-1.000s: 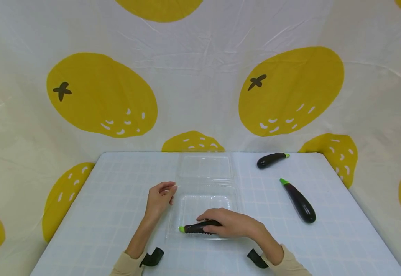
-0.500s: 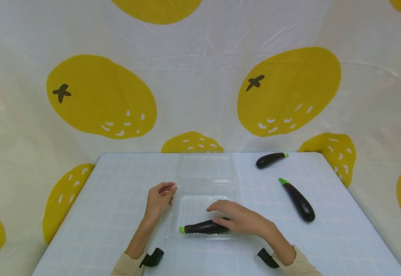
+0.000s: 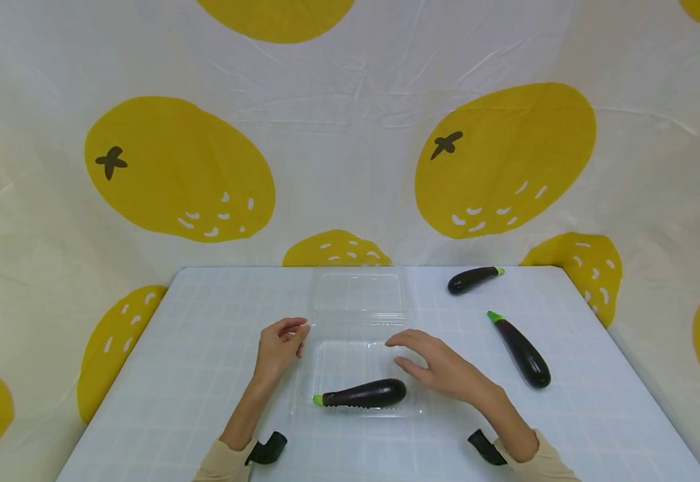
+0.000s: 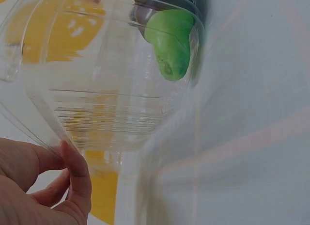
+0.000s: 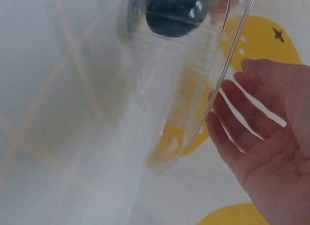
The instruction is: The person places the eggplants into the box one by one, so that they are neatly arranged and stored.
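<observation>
A clear plastic clamshell container (image 3: 356, 361) stands with its lid (image 3: 359, 292) folded back, away from me. An eggplant (image 3: 365, 393) lies along the near side of its tray, green stem (image 4: 170, 43) to the left and rounded end (image 5: 175, 14) to the right. My left hand (image 3: 278, 348) pinches the container's left rim between thumb and finger, as the left wrist view shows. My right hand (image 3: 443, 365) holds nothing; its fingers are spread and gently bent, over the right rim of the tray.
Two more eggplants lie on the right of the table (image 3: 175, 375): a smaller eggplant (image 3: 473, 280) near the back edge and a longer eggplant (image 3: 521, 351) closer in. Behind the table hangs a pale cloth (image 3: 344, 161) with large yellow fruit shapes.
My right hand has let go of the eggplant in the tray and moved up and to the right, off it. The left hand stays at the container's rim.
</observation>
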{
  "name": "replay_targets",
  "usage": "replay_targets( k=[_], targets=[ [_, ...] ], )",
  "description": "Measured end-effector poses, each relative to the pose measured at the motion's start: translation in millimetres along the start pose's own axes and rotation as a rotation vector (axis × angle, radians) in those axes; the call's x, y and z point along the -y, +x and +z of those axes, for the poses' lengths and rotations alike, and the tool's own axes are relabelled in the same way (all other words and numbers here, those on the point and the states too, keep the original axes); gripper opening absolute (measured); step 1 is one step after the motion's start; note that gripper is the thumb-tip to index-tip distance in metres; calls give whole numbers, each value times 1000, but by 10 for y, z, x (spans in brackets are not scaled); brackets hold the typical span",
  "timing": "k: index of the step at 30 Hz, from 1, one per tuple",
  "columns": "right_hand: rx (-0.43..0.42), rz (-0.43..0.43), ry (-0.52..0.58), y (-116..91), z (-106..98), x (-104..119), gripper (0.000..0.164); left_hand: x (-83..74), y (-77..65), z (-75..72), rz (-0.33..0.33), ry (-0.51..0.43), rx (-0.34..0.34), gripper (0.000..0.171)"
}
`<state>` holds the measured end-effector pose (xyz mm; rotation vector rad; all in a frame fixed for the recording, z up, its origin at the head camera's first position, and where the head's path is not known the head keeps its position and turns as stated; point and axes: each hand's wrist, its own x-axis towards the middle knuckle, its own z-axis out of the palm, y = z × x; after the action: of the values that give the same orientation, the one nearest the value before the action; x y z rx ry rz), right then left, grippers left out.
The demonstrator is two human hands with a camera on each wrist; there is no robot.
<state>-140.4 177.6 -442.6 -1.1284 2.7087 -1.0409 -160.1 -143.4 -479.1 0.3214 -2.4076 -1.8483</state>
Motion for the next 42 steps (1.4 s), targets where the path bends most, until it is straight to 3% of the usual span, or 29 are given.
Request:
replay_targets(
  k=[11,19,36,42],
  targets=[
    [-165,-13,-79,-128,-141,-156,30,12,3,-9,12,-7,5,21],
    [-216,-3,-134,-210,-216,-271,31,31,4,-5,5,-4,10,22],
    [-255,146,-189,-412,-346,-438,30,23,10,-6,7,-35,6,21],
    [-323,110,-239,-506,-394,-507,32,22,11,-1,5,-30,1,21]
  ],
)
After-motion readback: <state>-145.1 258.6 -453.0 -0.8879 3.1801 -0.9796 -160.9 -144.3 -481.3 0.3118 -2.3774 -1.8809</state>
